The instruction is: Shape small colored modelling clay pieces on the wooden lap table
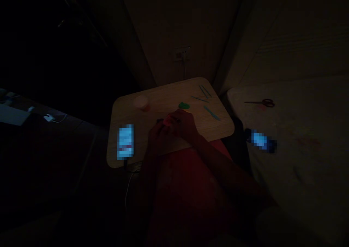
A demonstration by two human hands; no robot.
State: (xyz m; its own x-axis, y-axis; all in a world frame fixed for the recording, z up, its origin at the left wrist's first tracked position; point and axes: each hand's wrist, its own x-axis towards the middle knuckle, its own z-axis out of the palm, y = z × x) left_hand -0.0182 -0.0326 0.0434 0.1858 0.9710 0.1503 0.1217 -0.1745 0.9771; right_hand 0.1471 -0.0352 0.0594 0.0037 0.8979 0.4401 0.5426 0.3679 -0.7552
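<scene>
In dim light our left hand [156,133] and right hand [185,124] meet, fingertips pinching a small pink clay-like lump [168,120] between them above the wood-grain tabletop [120,112]; past them we see a teal knife-shaped tool [212,113], then a green lump [184,105], a pale round container [140,102] leftward, thin teal sticks [203,92], and finally a wall socket [178,55]

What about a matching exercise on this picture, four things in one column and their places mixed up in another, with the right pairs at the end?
Things
1. Scissors
2. Pink lump
3. Outlet
4. Green lump

Places
A. On the table, just beyond the right hand
B. On the surface at picture right
C. Between left hand and right
D. On the wall

Pairs: 1-B, 2-C, 3-D, 4-A
</scene>
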